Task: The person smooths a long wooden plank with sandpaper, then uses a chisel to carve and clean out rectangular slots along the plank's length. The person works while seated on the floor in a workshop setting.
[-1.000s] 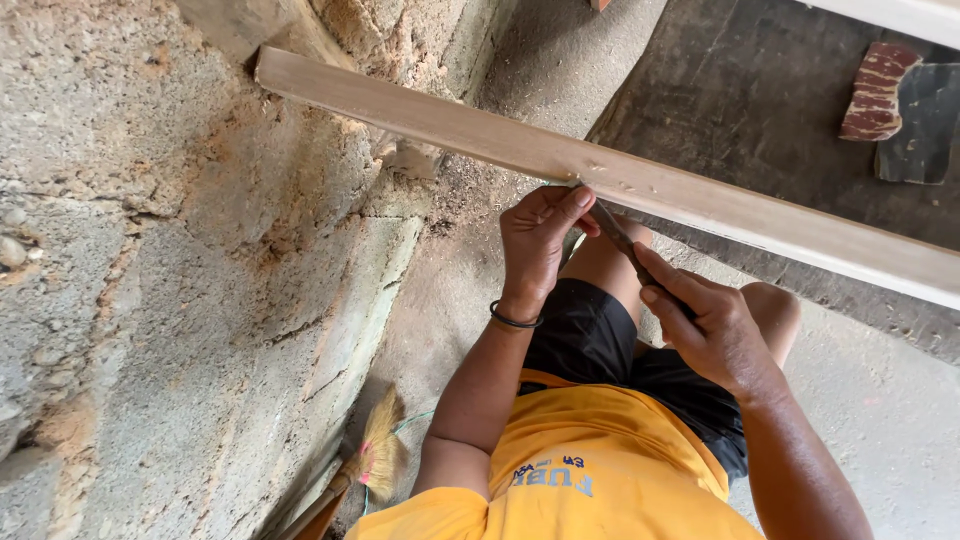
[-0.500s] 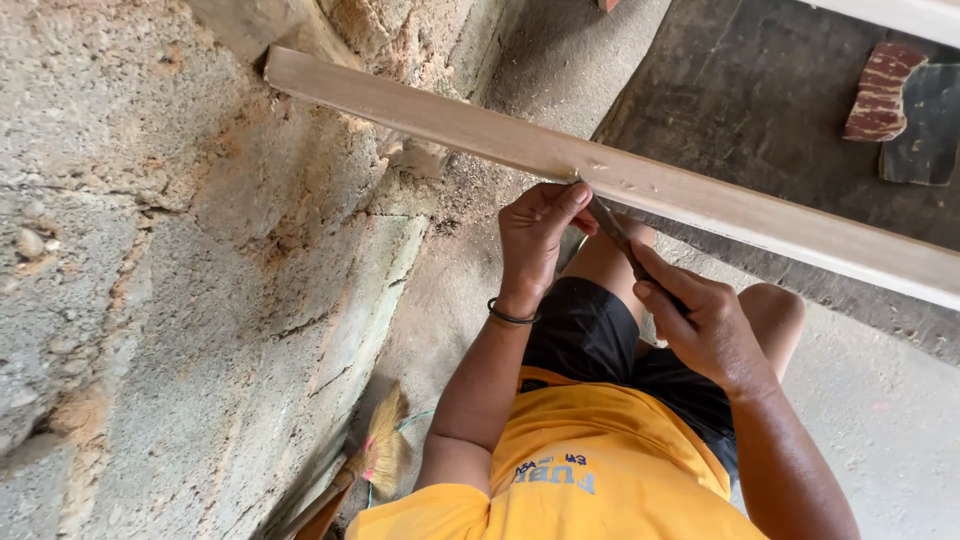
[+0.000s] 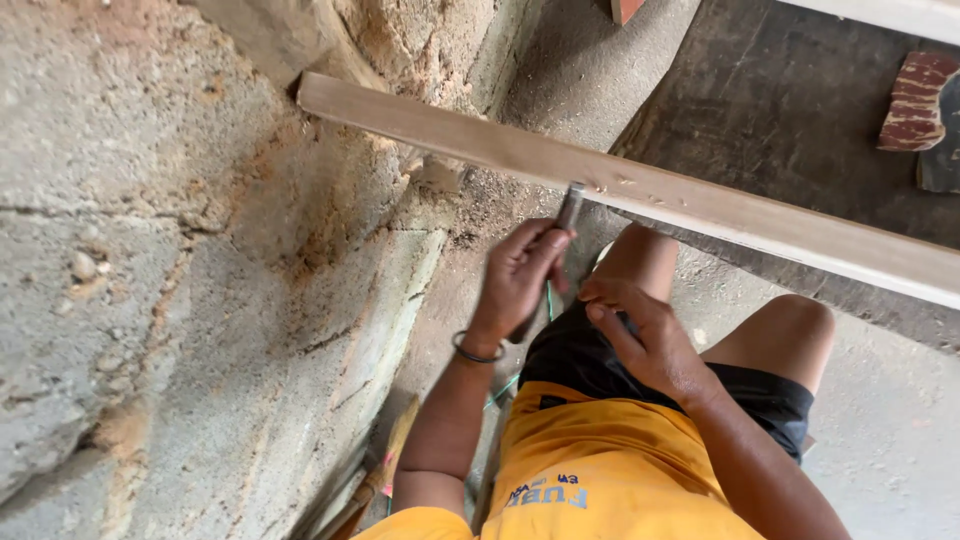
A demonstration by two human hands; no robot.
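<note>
A long pale wooden batten [image 3: 640, 190] runs across the view, one end butted against the rough stone and mortar wall [image 3: 170, 260], the rest stretching away over a dark slab [image 3: 790, 110]. Against the near edge of the batten stands a slim grey tool [image 3: 571, 205], probably a chisel or a flat pencil; its tip touches the wood about midway along the visible length.

The left hand [image 3: 520, 275] is curled shut around the tool's lower shaft, thumb up along it, with a dark band on the wrist below. The right hand [image 3: 645, 335] sits just below the batten, near the left, fingers loosely bent and partly open over the black shorts [image 3: 600, 360]; whether it holds anything I cannot tell.

To do this well, I judge that the tool should stay square to the batten's edge, held low on the shaft so the tip does not wander, and the batten should stay pressed against the wall so it cannot slide.

Both forearms rise from the yellow shirt [image 3: 600, 470] toward the batten, the left nearly straight, the right bent inward. A red-brown brick [image 3: 915, 100] lies beyond the batten on the slab.
</note>
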